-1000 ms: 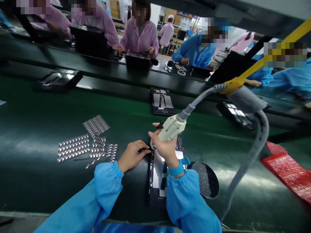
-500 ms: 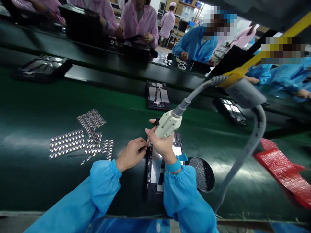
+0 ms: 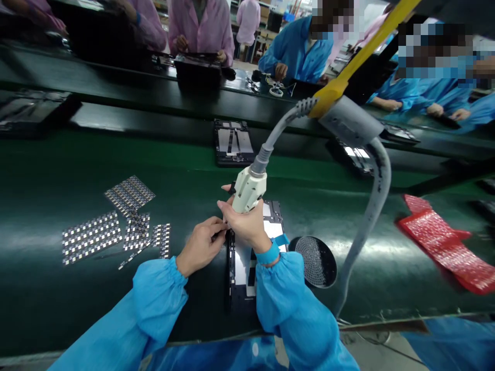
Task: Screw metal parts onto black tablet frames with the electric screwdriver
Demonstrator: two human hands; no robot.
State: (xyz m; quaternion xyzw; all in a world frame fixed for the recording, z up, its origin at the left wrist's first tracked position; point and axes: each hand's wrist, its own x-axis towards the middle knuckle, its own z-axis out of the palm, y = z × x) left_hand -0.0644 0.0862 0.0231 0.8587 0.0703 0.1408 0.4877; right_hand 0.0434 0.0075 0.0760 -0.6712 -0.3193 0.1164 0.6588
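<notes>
My right hand is wrapped round a cream electric screwdriver with a thick grey cable rising from its top. Its tip is hidden behind my fingers, over the upper left edge of an opened tablet-like device with silvery panels inside a black frame. My left hand has its fingertips pinched together at that same edge, close to the screwdriver; what they hold, if anything, is too small to make out. Just right of the device lies a round black tray of small screws.
Sheets of small circuit boards lie on the green bench to the left. Another opened device rests farther back. Red bubble wrap lies at right. The grey cable loops down beside my right arm. Co-workers sit across the line.
My view has shifted, so most things sit further left and a little higher in the picture. Both hands stay at the device's edge, and the screwdriver stands more upright.
</notes>
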